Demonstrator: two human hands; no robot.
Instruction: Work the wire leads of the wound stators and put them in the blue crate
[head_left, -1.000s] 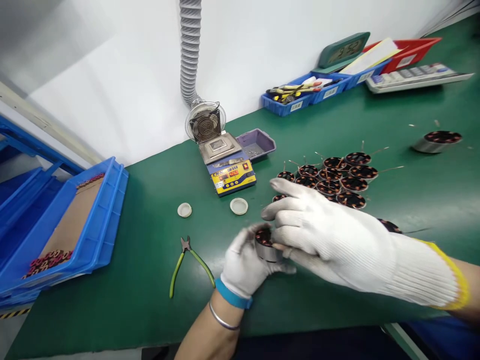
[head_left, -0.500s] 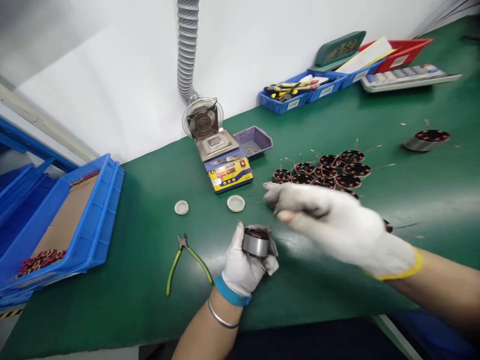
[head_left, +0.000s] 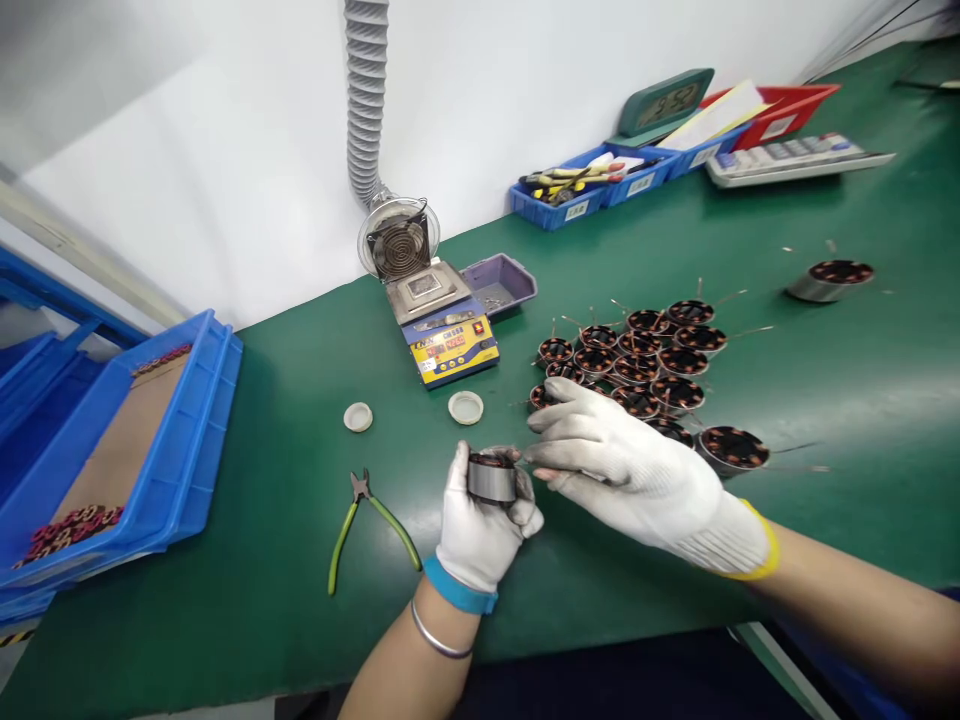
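My left hand [head_left: 484, 530], in a white glove, is closed around a motor stator [head_left: 492, 480], a short metal ring with dark copper windings inside. Its open top faces up. Close beside it on the right is my gloved right hand [head_left: 615, 460]. The thumb and a finger of that hand come together near the stator's edge, the other fingers stretched out above. Whatever lies between those fingertips is too small to make out. Behind the right hand stands a cluster of similar stators [head_left: 637, 370] with thin wire leads sticking out, partly covered by the hand.
Green-handled cutters [head_left: 361, 490] lie left of my left hand. Two small round dishes [head_left: 466, 408] sit before a yellow-and-blue solder pot [head_left: 454, 350] with a fume hose [head_left: 366, 100]. A blue crate [head_left: 202, 430] stands left. One stator [head_left: 831, 280] stands apart at right.
My right hand has moved slightly left and down, its fingers spreading more and coming closer to the stator. The left hand still holds the stator, tilted a little differently. The view has shifted slightly.
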